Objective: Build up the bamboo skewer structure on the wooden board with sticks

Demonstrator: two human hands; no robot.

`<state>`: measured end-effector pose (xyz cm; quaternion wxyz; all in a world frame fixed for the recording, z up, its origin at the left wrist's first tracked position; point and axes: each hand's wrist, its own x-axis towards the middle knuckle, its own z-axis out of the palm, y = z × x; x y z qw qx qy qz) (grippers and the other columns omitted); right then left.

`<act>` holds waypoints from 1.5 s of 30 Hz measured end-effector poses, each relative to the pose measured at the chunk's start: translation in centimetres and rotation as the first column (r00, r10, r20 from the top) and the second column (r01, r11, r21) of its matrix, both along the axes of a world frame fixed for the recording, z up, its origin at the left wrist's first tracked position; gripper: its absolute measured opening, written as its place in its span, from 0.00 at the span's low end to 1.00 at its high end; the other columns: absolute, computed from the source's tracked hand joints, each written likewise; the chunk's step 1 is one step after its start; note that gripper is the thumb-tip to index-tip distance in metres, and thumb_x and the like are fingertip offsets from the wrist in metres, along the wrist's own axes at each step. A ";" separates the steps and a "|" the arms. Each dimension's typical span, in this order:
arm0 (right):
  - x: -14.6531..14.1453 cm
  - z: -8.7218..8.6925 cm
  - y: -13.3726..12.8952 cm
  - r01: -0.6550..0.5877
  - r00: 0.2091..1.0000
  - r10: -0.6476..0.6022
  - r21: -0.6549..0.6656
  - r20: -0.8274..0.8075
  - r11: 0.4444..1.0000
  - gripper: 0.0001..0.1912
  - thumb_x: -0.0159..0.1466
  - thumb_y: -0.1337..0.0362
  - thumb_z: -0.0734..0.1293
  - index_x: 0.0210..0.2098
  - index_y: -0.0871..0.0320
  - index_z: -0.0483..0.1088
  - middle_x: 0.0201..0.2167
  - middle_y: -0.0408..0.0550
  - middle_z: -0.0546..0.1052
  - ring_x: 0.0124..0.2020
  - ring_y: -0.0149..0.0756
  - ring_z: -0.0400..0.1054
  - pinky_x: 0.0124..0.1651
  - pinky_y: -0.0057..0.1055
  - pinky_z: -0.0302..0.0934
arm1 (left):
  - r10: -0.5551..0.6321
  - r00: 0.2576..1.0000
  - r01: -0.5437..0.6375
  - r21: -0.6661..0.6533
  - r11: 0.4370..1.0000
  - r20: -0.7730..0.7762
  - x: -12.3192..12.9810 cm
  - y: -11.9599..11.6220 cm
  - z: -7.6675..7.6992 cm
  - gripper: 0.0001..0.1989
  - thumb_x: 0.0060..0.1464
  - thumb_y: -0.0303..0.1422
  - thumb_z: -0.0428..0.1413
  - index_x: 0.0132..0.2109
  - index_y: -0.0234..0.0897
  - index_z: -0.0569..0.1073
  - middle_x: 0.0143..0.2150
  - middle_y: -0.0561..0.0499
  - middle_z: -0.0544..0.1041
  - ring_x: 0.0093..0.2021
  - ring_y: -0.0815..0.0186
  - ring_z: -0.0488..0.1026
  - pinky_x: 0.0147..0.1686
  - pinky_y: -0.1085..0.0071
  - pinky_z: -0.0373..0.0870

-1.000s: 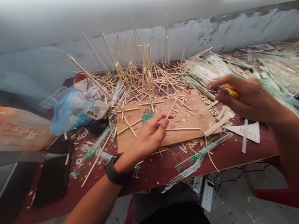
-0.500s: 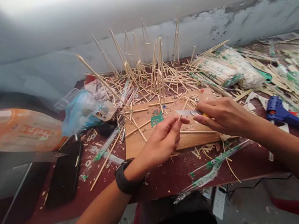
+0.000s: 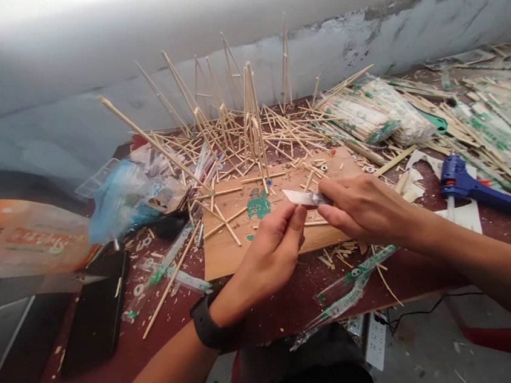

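Left hand [image 3: 277, 244] in pinch; right hand [image 3: 362, 207] curled, just beside it (forearms [image 3: 476, 256] angled inward).

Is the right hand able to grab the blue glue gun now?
Probably not: the right hand holds a knife, though nothing seems to cover the glue gun beside that arm.

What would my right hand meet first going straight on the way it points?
The left hand, most likely: the right hand's knife appears right against it, though depth is unclear.
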<state>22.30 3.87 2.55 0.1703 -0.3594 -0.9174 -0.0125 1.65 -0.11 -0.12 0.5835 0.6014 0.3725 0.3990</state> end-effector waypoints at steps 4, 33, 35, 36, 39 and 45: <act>-0.5 0.3 -0.4 0.088 0.996 -0.087 -0.108 0.014 0.990 0.37 0.77 0.41 0.40 0.31 0.57 0.65 0.19 0.42 0.62 0.20 0.32 0.50 0.28 0.32 0.41 | 0.046 0.998 -0.042 0.066 0.997 -0.052 0.4 -0.3 0.1 0.18 0.74 0.40 0.48 0.34 0.39 0.63 0.28 0.58 0.60 0.24 0.73 0.52 0.25 0.72 0.53; 2.5 2.3 -0.8 0.295 0.863 -0.379 0.278 0.333 0.914 0.45 0.75 0.37 0.39 0.35 0.59 0.75 0.22 0.53 0.75 0.19 0.35 0.59 0.27 0.33 0.36 | 0.054 0.977 -0.035 0.098 0.995 -0.204 1.5 -0.5 2.2 0.16 0.72 0.38 0.47 0.41 0.35 0.75 0.21 0.60 0.56 0.22 0.70 0.53 0.25 0.72 0.51; 2.5 2.4 -0.6 0.313 0.870 -0.385 0.257 0.309 0.914 0.44 0.75 0.36 0.40 0.36 0.59 0.74 0.23 0.54 0.75 0.19 0.35 0.59 0.27 0.33 0.36 | 0.032 0.984 -0.021 0.065 0.998 -0.177 1.4 -0.2 2.1 0.17 0.72 0.39 0.47 0.42 0.35 0.75 0.21 0.61 0.54 0.21 0.71 0.51 0.24 0.72 0.51; 2.4 2.4 -0.4 0.321 0.871 -0.386 0.242 0.304 0.916 0.44 0.75 0.36 0.40 0.37 0.59 0.74 0.23 0.54 0.76 0.19 0.35 0.59 0.27 0.33 0.36 | 0.026 0.985 -0.016 0.059 0.998 -0.169 1.3 0.0 2.1 0.17 0.72 0.40 0.47 0.42 0.35 0.75 0.21 0.62 0.53 0.20 0.71 0.51 0.24 0.72 0.51; 1.8 2.5 0.1 0.308 0.888 -0.336 0.138 0.312 0.941 0.42 0.76 0.38 0.40 0.40 0.60 0.74 0.27 0.55 0.78 0.21 0.36 0.61 0.28 0.33 0.37 | 0.040 0.974 -0.019 0.098 0.995 -0.221 0.9 0.6 2.3 0.17 0.72 0.39 0.47 0.41 0.35 0.75 0.20 0.63 0.52 0.20 0.72 0.51 0.24 0.73 0.52; 0.1 1.7 0.8 0.236 0.951 -0.229 -0.009 0.206 0.972 0.44 0.77 0.41 0.37 0.37 0.61 0.73 0.25 0.52 0.74 0.25 0.36 0.59 0.31 0.34 0.41 | 0.146 0.914 -0.052 0.247 0.968 -0.379 0.0 1.9 2.5 0.16 0.72 0.35 0.46 0.42 0.34 0.76 0.19 0.61 0.58 0.21 0.70 0.56 0.25 0.73 0.55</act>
